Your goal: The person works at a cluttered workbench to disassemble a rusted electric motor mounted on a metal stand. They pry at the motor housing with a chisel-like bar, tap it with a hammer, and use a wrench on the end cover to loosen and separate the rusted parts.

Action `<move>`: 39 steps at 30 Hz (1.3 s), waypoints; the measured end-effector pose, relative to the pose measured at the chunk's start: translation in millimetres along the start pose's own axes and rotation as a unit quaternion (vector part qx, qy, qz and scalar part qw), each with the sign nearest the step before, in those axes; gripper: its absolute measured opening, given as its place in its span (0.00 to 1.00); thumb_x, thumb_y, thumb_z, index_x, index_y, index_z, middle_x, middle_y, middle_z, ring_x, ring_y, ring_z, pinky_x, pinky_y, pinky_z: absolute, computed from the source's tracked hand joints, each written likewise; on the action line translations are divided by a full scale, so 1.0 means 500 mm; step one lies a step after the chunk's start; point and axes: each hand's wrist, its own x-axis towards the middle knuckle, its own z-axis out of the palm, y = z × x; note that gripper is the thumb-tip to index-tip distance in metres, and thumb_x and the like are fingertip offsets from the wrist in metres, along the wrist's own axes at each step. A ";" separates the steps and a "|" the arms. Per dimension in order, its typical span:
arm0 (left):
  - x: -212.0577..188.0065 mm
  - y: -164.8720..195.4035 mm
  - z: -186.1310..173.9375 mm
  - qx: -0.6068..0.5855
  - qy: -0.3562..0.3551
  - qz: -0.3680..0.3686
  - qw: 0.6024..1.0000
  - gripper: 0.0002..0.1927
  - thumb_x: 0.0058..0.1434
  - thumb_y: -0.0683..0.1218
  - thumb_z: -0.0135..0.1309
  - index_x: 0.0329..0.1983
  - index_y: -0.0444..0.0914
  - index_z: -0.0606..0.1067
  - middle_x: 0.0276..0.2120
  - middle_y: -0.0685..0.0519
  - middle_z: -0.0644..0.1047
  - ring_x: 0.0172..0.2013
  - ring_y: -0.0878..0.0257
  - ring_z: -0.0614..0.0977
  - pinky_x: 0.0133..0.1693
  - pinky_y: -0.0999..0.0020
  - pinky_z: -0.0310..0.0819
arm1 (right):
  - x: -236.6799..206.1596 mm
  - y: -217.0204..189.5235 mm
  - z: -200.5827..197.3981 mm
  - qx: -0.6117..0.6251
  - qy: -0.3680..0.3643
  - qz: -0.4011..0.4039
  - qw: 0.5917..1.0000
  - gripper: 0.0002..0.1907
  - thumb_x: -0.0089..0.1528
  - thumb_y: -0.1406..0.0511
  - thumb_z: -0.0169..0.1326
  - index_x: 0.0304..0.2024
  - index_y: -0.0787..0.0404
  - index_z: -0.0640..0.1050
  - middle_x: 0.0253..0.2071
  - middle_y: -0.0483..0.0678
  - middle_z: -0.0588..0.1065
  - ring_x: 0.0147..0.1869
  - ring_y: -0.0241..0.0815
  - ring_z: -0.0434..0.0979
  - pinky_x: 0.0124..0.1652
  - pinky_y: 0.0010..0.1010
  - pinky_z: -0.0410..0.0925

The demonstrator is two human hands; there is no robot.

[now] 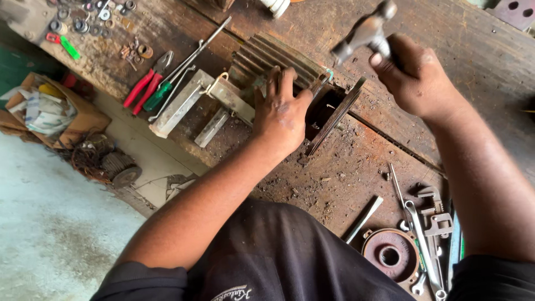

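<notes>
A dark ribbed motor housing [267, 58] lies on its side on the worn wooden workbench [345, 173], its open end and flat rim [334, 117] turned toward me. My left hand [281, 111] rests flat on the housing near that open end, steadying it. My right hand [415, 75] is closed around the handle of a ball-peen hammer [365, 30], held raised above and right of the housing, its metal head blurred.
Red-handled pliers [142, 86], a green screwdriver [161, 92] and metal bars [181, 106] lie left of the housing. A round end cover [390, 256], wrenches [429, 234] and a flat chisel [363, 218] sit at the bench's near right. Washers [89, 19] lie far left. A cardboard box [50, 108] stands on the floor.
</notes>
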 end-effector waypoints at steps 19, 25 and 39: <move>-0.003 0.009 -0.005 0.000 0.017 -0.003 1.000 0.09 0.50 0.35 0.62 0.35 0.36 0.79 0.58 0.36 0.61 0.62 0.36 0.64 0.59 0.20 0.54 | -0.012 -0.001 0.005 -0.085 -0.004 -0.009 0.996 0.17 0.75 0.56 0.48 0.39 0.63 0.70 0.23 0.48 0.68 0.23 0.40 0.65 0.27 0.39 0.66; -0.010 0.016 -0.011 0.008 0.021 0.013 1.000 0.08 0.52 0.35 0.62 0.34 0.35 0.79 0.59 0.36 0.63 0.62 0.37 0.64 0.64 0.25 0.53 | -0.008 -0.020 -0.002 -0.078 -0.002 0.003 0.997 0.16 0.74 0.56 0.48 0.39 0.62 0.71 0.24 0.47 0.69 0.25 0.39 0.66 0.28 0.39 0.66; -0.005 0.011 -0.010 0.022 0.005 0.005 1.000 0.08 0.53 0.37 0.61 0.36 0.35 0.79 0.57 0.36 0.62 0.62 0.38 0.64 0.61 0.22 0.55 | 0.004 -0.007 -0.015 -0.160 -0.026 0.022 0.986 0.15 0.73 0.58 0.51 0.40 0.64 0.75 0.24 0.52 0.74 0.25 0.44 0.73 0.32 0.39 0.72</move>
